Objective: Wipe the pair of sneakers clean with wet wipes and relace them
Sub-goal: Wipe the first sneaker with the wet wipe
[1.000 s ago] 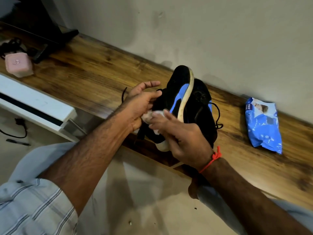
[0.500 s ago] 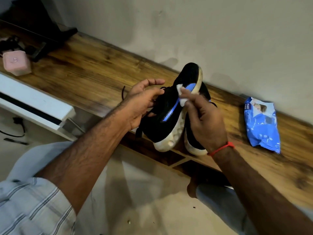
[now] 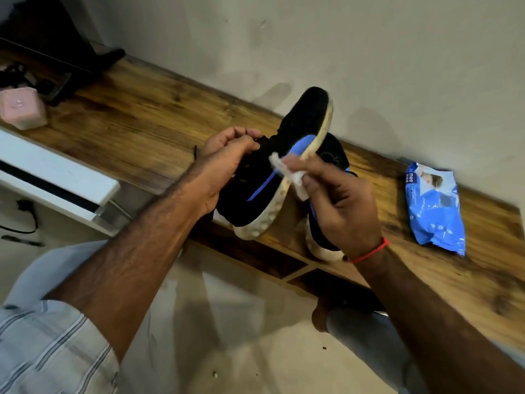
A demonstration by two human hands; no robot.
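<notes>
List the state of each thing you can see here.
Held sneaker: lifted, sole edge turned sideways, gripped by left hand.
Wipe: crumpled, pinched by right hand, against the sole edge.
Second sneaker: resting on shelf.
Wipes pack: lying flat on the shelf.

One bit of print is readable, on the blue wipes pack (image 3: 434, 206) lying on the wooden worktop (image 3: 136, 118): white letters at its top left corner spell "mee mee", stacked in two lines. There is a small picture beside the words, too blurred to make out. No other lettering can be read.
</notes>
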